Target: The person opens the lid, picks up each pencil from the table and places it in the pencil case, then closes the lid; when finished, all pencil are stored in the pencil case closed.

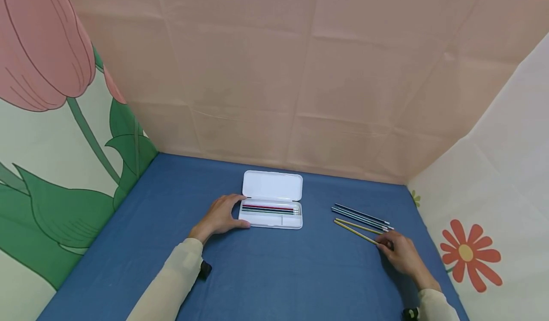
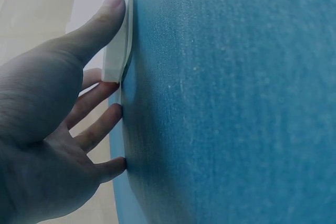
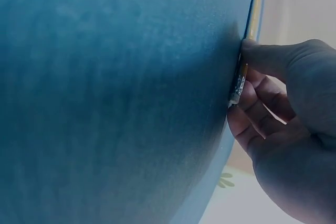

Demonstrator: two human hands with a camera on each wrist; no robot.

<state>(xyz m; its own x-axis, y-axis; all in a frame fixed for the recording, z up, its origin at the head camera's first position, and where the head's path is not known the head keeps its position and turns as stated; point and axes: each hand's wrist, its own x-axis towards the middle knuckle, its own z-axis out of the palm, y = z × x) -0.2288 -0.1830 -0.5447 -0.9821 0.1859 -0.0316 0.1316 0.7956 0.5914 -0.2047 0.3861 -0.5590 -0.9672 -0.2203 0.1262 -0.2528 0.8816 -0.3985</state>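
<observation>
A white pencil case (image 1: 261, 222) lies with its lid raised on the blue cloth, holding several pencils (image 1: 268, 209) in red, dark and green. My left hand (image 1: 220, 215) grips the case's left end, thumb at the front edge and a finger at the back corner. In the left wrist view, the thumb (image 2: 107, 17) presses along the case's side (image 2: 116, 56). On the right, my right hand (image 1: 399, 250) pinches a yellow pencil (image 1: 357, 234) near its eraser end. The right wrist view has that yellow pencil (image 3: 255, 14) low along the cloth, between thumb and fingers.
Beside the held pencil lies another yellow pencil (image 1: 358, 226). Several dark and pale blue pencils (image 1: 360, 214) lie just behind it. The blue cloth (image 1: 274, 273) meets a tan backdrop (image 1: 300, 97) behind and printed side panels left and right.
</observation>
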